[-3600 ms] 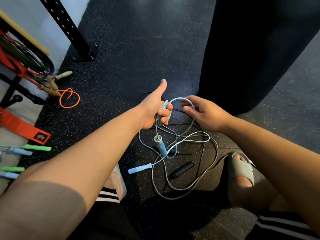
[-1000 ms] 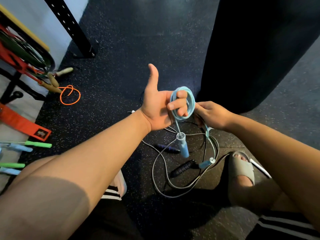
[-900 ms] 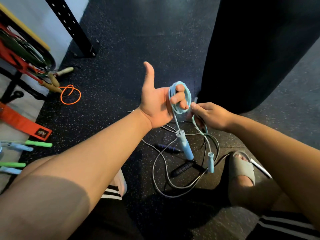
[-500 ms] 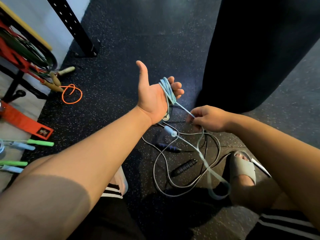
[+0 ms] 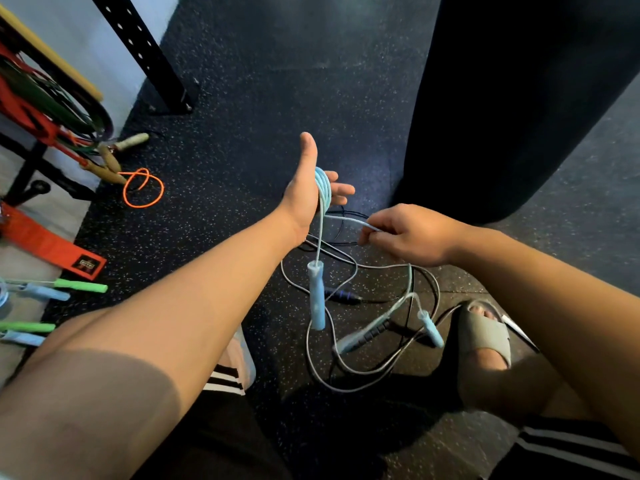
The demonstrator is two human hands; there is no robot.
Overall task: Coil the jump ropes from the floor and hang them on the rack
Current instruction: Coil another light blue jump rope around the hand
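Blue rope (image 5: 322, 188) around open left hand (image 5: 304, 195)

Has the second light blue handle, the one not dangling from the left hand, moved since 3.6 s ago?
Yes. The second light blue handle has shifted right across the floor, from left of the black handle to right of it, near the sandal.

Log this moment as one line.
left hand: open, light blue rope looped on palm | right hand: pinching rope | handle: dangling | stage: coiling
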